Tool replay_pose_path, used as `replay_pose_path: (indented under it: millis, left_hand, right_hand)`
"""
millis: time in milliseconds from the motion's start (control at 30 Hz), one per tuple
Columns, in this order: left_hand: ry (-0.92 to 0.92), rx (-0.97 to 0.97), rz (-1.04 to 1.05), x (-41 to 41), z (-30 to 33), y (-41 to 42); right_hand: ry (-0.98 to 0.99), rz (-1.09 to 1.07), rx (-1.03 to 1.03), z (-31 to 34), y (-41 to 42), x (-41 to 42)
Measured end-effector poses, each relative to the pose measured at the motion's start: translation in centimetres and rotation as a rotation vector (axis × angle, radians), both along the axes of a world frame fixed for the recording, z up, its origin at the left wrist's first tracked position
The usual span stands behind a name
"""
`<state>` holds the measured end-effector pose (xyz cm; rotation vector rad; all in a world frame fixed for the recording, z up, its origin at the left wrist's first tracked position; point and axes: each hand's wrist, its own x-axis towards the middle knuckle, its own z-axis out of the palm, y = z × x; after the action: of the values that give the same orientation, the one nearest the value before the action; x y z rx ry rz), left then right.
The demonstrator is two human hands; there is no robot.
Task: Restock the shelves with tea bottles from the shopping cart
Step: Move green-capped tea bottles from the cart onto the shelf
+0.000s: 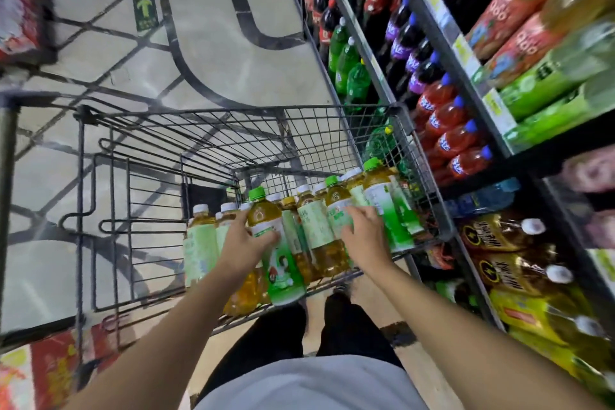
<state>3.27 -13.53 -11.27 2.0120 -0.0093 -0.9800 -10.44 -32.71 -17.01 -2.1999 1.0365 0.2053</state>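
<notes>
Now | L hand (244, 245) grips tea btl (278, 243) | R hand (364, 236) fingers spread on btls | wire cart (206, 130), tiled aisle floor (213, 27)

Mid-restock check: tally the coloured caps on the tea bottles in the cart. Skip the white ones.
Green-capped tea bottles: 3
Yellow-capped tea bottle: 1
Total: 4 plainly showing in the cart

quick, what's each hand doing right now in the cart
Left hand: grips a green-capped tea bottle, thumb across its label.
Right hand: open, fingers spread on the tea bottles, gripping none yet.
</notes>
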Motion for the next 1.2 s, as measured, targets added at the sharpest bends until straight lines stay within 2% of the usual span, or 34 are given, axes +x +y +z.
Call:
replay_pose_path:
  millis: [200, 400, 767, 933, 1200]
  left_hand:
    - [-0.016, -0.011, 0.010, -0.9, -0.3, -0.7]
    - [-0.052, 0.002, 0.013, -0.6, -0.7, -0.6]
    - [-0.092, 0.066, 0.072, -1.4, -0.9, 0.8]
    - [-0.164, 0.093, 0.127, -2.2, -1.0, -0.5]
    - [-0.143, 0.047, 0.192, -2.7, -1.2, -0.3]
  right_hand:
    - [0.129, 0.048, 0.141, -1.6, -1.1, 2.6]
    - [0.256, 0.060, -0.006, -3.2, 1.0, 4.3]
    - [0.246, 0.100, 0.018, -3.4, -1.1, 4.3]
    - [0.223, 0.104, 0.072, -3.4, -1.4, 4.3]
    - [0.086, -0.038, 0.196, -2.4, -1.3, 3.7]
